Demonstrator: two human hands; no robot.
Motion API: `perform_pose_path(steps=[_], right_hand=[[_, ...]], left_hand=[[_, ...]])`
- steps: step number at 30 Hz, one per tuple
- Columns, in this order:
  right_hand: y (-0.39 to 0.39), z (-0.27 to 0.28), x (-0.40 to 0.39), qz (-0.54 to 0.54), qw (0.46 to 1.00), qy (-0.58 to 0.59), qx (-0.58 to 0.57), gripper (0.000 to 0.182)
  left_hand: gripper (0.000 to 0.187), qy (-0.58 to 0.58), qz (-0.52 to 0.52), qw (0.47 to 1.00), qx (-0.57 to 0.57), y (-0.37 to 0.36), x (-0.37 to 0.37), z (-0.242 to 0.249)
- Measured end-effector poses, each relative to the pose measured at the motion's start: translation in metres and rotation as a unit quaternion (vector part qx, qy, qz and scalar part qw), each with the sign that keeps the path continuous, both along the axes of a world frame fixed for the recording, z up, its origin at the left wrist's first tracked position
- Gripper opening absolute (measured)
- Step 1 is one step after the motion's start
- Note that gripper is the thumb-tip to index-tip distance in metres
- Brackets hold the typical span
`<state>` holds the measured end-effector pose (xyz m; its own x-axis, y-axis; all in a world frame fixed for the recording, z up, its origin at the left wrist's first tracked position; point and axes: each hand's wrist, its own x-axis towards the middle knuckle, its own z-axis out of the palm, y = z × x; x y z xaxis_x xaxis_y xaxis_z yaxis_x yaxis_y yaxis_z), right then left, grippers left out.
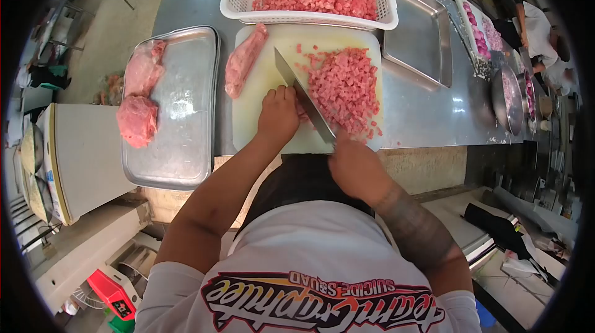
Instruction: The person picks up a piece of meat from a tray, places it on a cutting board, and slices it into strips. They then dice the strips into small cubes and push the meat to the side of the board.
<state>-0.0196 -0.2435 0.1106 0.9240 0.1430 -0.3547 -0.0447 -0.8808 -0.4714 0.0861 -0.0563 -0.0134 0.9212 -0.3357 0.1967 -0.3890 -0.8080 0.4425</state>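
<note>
My right hand [358,168] is wrapped round the handle of a large kitchen knife [313,107], its blade slanting up and left across the white cutting board [248,125]. Close against the blade's left side, my left hand [278,113] has its fingers curled down on a piece of raw meat [302,113], mostly hidden beneath them. Right of the knife lies a heap of diced meat [346,88], with a few loose cubes around it. A long uncut strip of meat [246,60] rests at the board's upper left.
Beyond the board, a white perforated basket [310,18] holds much diced meat. A metal tray [186,110] on the left carries two big meat pieces [137,121]. At right are a metal pan [416,34], a board with purple onions [477,29] and a metal bowl [509,100]. Other people work far right.
</note>
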Motion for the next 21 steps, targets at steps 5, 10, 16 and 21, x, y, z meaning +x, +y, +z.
perform_pose_path(steps=[5, 10, 16, 21], right_hand=[[0.019, -0.036, 0.038, -0.026, 0.997, -0.068, 0.008, 0.029], [0.003, -0.002, 0.029, -0.034, 0.998, -0.042, -0.038, 0.030], [0.012, 0.060, 0.002, -0.005, 0.999, 0.045, -0.019, 0.034], [0.029, -0.035, 0.036, -0.014, 0.997, -0.073, 0.013, 0.028]], left_hand=[[0.021, 0.014, -0.026, 1.000, 0.010, 0.004, -0.002, 0.004], [0.017, 0.046, 0.005, 0.999, -0.023, 0.005, 0.002, 0.016], [0.018, 0.037, -0.027, 0.999, -0.012, 0.008, 0.000, 0.013], [0.018, -0.009, -0.043, 0.999, -0.010, 0.008, 0.001, 0.006]])
